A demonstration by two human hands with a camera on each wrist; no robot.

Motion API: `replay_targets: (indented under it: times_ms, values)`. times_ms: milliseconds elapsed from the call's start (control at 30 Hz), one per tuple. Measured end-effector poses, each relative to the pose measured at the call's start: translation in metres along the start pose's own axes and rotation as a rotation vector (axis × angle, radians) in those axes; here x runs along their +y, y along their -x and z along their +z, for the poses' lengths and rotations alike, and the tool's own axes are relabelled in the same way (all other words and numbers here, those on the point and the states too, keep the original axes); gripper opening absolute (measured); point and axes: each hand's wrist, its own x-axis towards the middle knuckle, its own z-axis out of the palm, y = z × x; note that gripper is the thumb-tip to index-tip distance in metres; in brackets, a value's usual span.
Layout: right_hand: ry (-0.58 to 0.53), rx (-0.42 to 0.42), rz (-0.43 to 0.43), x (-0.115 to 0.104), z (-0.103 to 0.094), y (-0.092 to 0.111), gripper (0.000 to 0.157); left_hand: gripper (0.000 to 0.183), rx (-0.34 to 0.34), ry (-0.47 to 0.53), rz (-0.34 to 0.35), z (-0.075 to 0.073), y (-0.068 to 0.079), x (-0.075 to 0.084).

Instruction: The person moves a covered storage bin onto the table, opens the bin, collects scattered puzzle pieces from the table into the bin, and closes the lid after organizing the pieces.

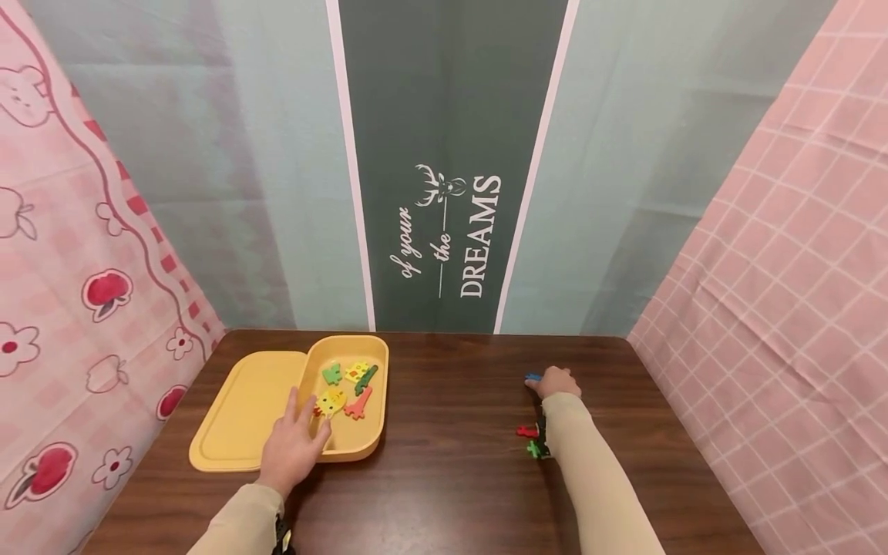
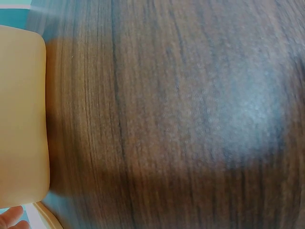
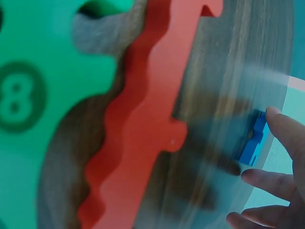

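Note:
My left hand (image 1: 290, 451) lies over the near left side of a yellow box (image 1: 380, 424), fingers spread across its rim. In the left wrist view only its fingertips (image 2: 12, 218) show, under the box wall. Within the box are a yellow chick-face piece (image 1: 334, 400), a coral puzzle piece (image 1: 358, 405) and several others. My right hand (image 1: 558, 381) reaches to a blue puzzle piece (image 3: 255, 140) on the far right of the table. One fingertip meets its upper end in the right wrist view; the other fingers are loosely bent and apart from it.
A red puzzle piece (image 1: 526, 432) and a green puzzle piece (image 1: 533, 449), marked 8, lie beside the right wrist. The flat yellow lid (image 1: 239, 412) rests left of the box. Curtains (image 1: 437, 92) stand behind the brown table (image 1: 444, 432) and at both sides.

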Motion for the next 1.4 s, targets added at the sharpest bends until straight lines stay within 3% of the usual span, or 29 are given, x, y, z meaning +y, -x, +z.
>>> replay_targets:
  times_ms: [300,467,933,1167,1400]
  values:
    - [0.036,0.014,-0.012,-0.003,0.004,-0.004,0.059,0.061,0.035,-0.001,0.010,0.005,0.000,-0.001]
    - [0.032,-0.005,-0.037,-0.001,0.002,-0.003,0.060,0.061,0.009,0.002,-0.001,0.002,-0.001,0.001]
    - [0.015,-0.052,-0.107,0.000,-0.007,0.015,0.046,0.061,-0.020,0.003,-0.010,-0.004,-0.002,0.003]
    - [0.063,-0.057,-0.105,-0.013,-0.014,0.027,0.040,0.063,-0.030,0.002,-0.009,-0.014,-0.005,0.004]
    - [0.068,-0.084,-0.069,-0.010,-0.013,0.038,0.034,0.063,-0.031,0.010,0.009,-0.014,-0.007,0.007]
